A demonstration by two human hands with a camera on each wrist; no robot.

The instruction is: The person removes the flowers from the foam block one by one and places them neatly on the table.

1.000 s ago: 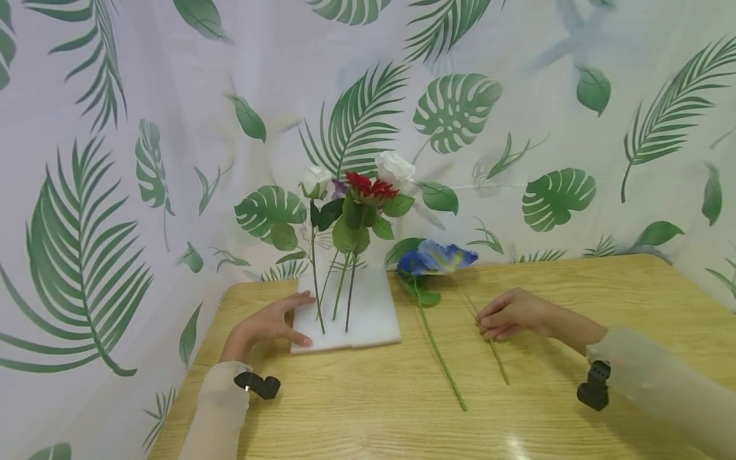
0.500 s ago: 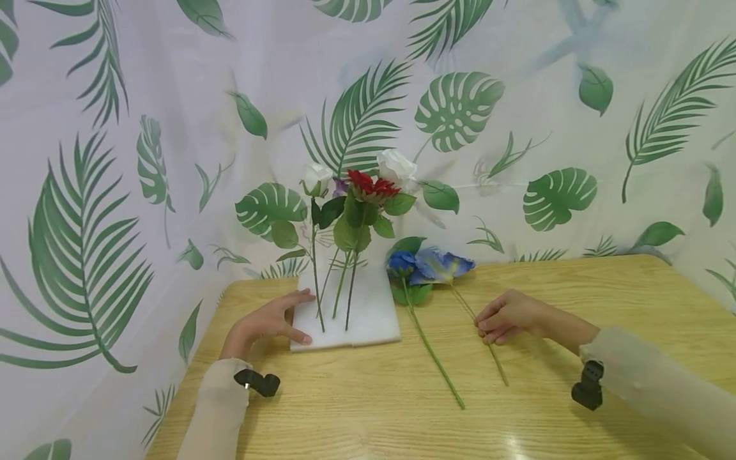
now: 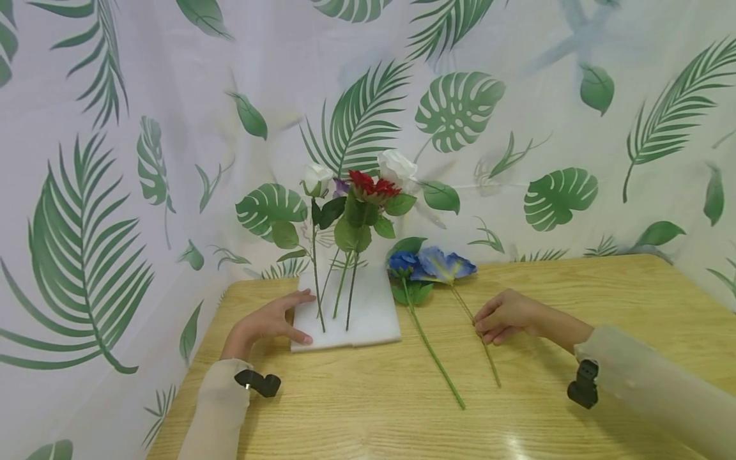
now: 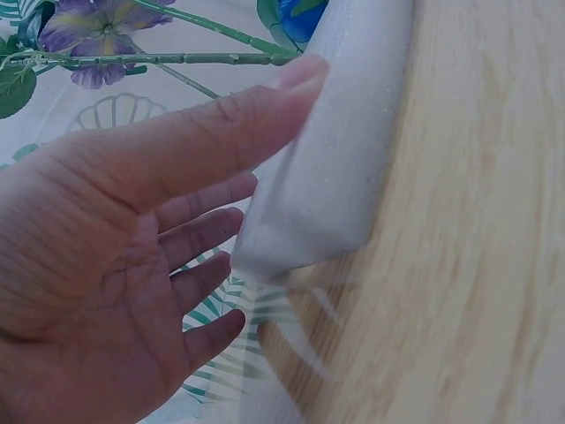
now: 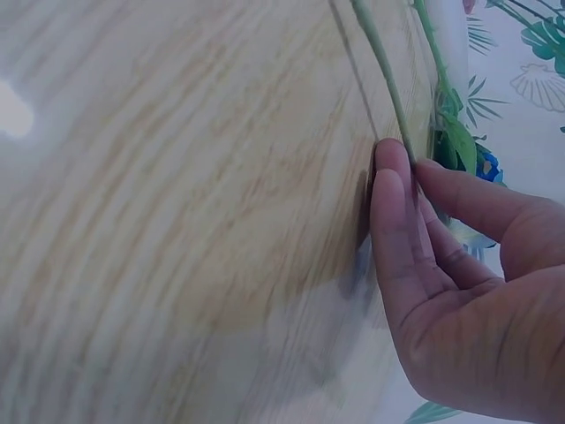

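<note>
My right hand (image 3: pixel 508 317) pinches the thin stem (image 5: pixel 381 62) of a blue and yellow iris-like flower (image 3: pixel 444 266) between thumb and fingertips, low over the table. Its petals overlap a blue rose (image 3: pixel 404 260), whose green stem lies to the left of the held one. At the left, my left hand (image 3: pixel 269 327) rests against a white foam board (image 3: pixel 376 319), the thumb on its front corner and the fingers spread along its left side. Standing in the board are two white roses (image 3: pixel 316 180), a red flower (image 3: pixel 370 186) and a purple flower (image 4: pixel 104 35).
The wooden table (image 3: pixel 621 306) reaches back to a white curtain (image 3: pixel 494 38) printed with green leaves. Each wrist carries a small black camera (image 3: pixel 583 383). The upright stems stand just right of my left fingers.
The right hand has shifted slightly left with the iris-like flower, and its lower stem end swung left. The blue rose's head slid left. The left hand stayed on the board.
</note>
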